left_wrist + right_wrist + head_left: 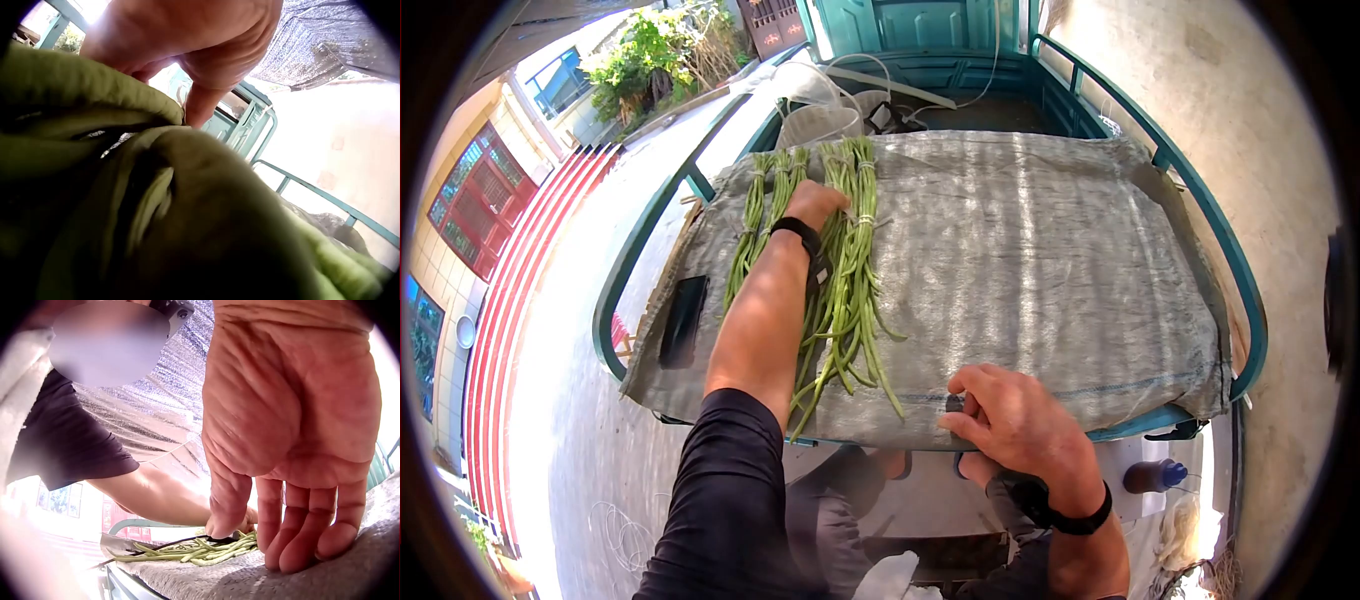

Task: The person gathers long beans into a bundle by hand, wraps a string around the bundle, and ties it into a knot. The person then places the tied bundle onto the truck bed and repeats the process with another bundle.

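Several tied bundles of long green beans (863, 240) lie side by side on a grey woven sheet (1050, 260), their loose ends trailing towards the near edge. My left hand (812, 205) grips a bundle near its upper part, with the arm reaching across the beans. In the left wrist view, beans (94, 81) fill the foreground and the thumb comes down behind them; the other fingertips are mostly hidden. Close over the sheet's near edge is my right hand (1025, 425), fingers loosely bent and holding nothing. Its fingertips (297, 559) are right at the sheet in the right wrist view.
A dark phone (684, 320) lies on the sheet, left of the beans. Teal rails (1210, 205) flank the cart bed on both sides. Behind the sheet stands a pale bucket (818, 123). Below the right edge is a dark bottle with a blue cap (1172, 473).
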`<state>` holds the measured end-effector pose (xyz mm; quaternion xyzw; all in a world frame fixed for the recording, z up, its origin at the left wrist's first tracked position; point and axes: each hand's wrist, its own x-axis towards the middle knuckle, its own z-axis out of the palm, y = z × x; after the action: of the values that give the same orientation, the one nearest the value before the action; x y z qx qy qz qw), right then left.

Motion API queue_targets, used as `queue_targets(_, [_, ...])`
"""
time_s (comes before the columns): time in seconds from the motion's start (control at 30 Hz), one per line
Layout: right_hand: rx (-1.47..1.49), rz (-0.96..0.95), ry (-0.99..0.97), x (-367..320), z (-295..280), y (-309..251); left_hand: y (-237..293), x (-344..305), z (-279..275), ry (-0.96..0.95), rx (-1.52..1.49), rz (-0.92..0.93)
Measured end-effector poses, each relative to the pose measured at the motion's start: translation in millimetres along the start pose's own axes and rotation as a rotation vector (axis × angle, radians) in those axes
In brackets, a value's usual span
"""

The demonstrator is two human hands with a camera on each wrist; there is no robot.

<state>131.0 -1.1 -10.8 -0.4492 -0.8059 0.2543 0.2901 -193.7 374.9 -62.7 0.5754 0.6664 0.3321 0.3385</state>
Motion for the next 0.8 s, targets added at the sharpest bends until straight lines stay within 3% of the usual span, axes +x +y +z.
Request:
queue_targets(0.03, [0.004,0.006,0.000,0,0,-1,0,-1,-1,-0.026,-0.089,-0.005])
queue_targets(0.1, [0.002,0.000,0.011,0,1,0,-4,-14,-11,-0.103,-0.171,0.222])
queue_targets(0.17, [-0.004,-0.005,0.017,0,2,0,1,-19,-18,-0.122,-0.297,0.168])
queue_targets(0.23, [-0.013,-0.009,0.022,0,2,-2,18,-16,-26,-0.079,-0.460,-0.169])
queue_targets(0.27, [-0.018,-0.004,0.024,1,2,-2,38,-47,-36,-0.103,-0.537,-0.175])
queue_targets(0.4, [-0.014,0.013,0.048,0,3,-4,29,-51,-62,-0.120,-0.731,-0.071])
queue_targets(0.53, [0.036,0.013,0.058,0,5,-1,43,-95,-85,-0.006,-0.811,0.099])
queue_targets(0.63, [0.053,0.159,-0.029,6,-3,-6,63,-146,-92,0.039,-0.848,0.280])
queue_targets(0.73, [0.240,0.178,-0.043,12,-11,-7,88,-204,-94,-0.069,-0.798,0.506])
queue_targets(0.8, [0.583,0.195,-0.017,19,-9,-6,115,-248,-90,-0.079,-0.694,0.632])
